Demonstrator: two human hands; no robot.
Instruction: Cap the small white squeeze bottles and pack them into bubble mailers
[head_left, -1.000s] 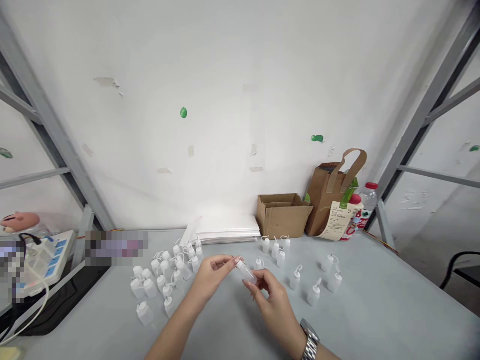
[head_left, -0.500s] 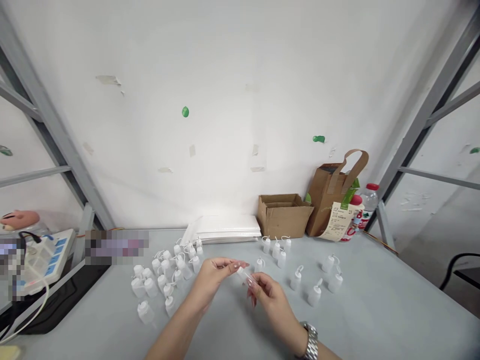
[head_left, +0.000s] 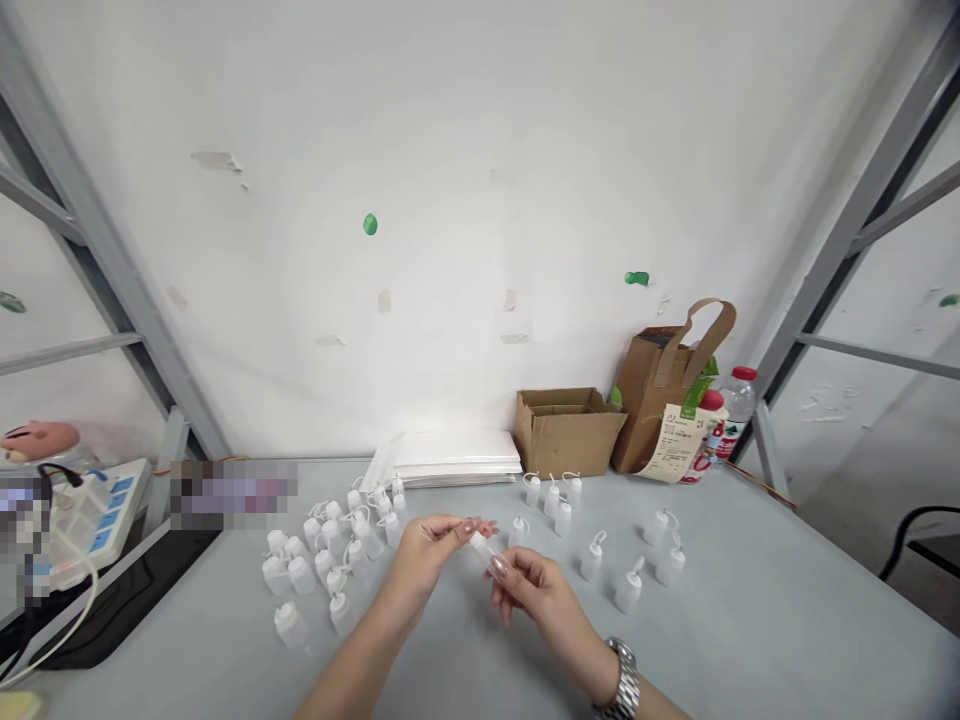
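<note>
A small translucent white bottle [head_left: 486, 552] is held tilted between my two hands above the grey table. My left hand [head_left: 435, 548] pinches its cap end with thumb and fingertips. My right hand [head_left: 531, 585], with a metal watch on the wrist, grips the bottle's body between thumb and fingers. To the left of my hands stands a cluster of several similar small bottles [head_left: 301, 574], many with looped caps. Several more bottles [head_left: 628, 590] stand spread out to the right, and one [head_left: 518, 531] is just behind my right hand.
At the back of the grey table [head_left: 757, 610] are a white stack of flat sheets [head_left: 457, 458], an open cardboard box [head_left: 570, 440], a brown paper bag [head_left: 645, 390] and a red-capped bottle [head_left: 741, 398]. A power strip [head_left: 112, 525] with cables lies at left.
Both hands have shifted very slightly, still holding the same bottle. My right wrist with the watch is a little further right. The standing bottles have not moved.
</note>
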